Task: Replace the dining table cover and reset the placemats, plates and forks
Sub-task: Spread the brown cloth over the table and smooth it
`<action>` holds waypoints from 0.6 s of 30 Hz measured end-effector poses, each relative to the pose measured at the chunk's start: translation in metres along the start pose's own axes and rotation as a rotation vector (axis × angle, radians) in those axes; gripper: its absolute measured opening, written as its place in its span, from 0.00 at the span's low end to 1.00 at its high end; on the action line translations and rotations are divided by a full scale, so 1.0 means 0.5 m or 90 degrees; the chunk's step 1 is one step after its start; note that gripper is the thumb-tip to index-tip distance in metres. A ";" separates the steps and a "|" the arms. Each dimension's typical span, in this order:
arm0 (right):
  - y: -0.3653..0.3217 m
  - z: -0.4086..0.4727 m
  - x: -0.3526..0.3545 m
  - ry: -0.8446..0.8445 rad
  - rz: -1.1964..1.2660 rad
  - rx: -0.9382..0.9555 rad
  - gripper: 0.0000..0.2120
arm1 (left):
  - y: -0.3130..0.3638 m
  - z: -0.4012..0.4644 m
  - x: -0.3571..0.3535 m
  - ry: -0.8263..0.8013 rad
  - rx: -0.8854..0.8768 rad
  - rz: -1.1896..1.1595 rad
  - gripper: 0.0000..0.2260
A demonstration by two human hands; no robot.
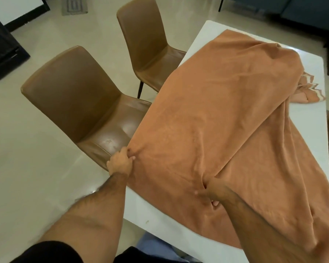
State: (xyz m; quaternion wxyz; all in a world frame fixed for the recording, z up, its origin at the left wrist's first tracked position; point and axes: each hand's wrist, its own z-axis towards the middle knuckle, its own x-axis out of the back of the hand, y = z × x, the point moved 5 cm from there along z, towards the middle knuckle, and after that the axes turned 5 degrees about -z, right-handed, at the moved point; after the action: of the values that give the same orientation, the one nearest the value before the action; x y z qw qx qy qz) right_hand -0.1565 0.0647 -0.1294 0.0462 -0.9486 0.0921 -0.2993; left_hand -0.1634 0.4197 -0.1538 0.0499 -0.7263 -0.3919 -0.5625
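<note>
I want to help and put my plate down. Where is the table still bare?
Bare white table shows at the far corner beyond the orange cloth, along the right edge by its striped end, and at the near corner below the left hand. The middle is covered in bunched cloth, where both the left and right hand are gripping it.

orange table cover (pixel 207 130) lies rumpled, slantwise across white table (pixel 213 33)

2 brown chairs (pixel 80 103), glossy cream floor (pixel 27 158)

Soft indoor light — edges warped.
</note>
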 end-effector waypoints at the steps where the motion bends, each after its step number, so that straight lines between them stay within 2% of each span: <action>1: 0.005 0.013 0.000 0.064 -0.042 0.009 0.19 | -0.022 -0.002 0.005 0.006 0.027 -0.030 0.13; 3: 0.008 0.017 0.005 0.218 -0.078 0.003 0.29 | -0.065 -0.010 0.016 0.012 0.072 -0.048 0.10; 5: 0.004 0.012 -0.006 0.291 -0.073 0.011 0.30 | -0.093 -0.027 0.019 0.009 0.100 -0.025 0.09; 11: 0.000 -0.006 -0.048 0.193 -0.153 0.052 0.27 | -0.116 -0.080 0.010 -0.020 0.163 -0.030 0.11; 16: 0.017 -0.021 -0.078 0.140 -0.197 0.053 0.35 | -0.158 -0.118 0.011 -0.094 0.180 -0.096 0.16; 18: 0.026 -0.025 -0.107 0.099 -0.191 0.056 0.34 | -0.165 -0.121 0.012 -0.110 0.198 -0.082 0.21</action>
State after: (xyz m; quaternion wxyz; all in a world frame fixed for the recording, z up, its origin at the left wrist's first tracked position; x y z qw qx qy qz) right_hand -0.2087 0.0625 -0.1508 0.0356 -0.9228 -0.0604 -0.3788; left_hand -0.2617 0.4484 -0.1570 0.0914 -0.7287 -0.5229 -0.4327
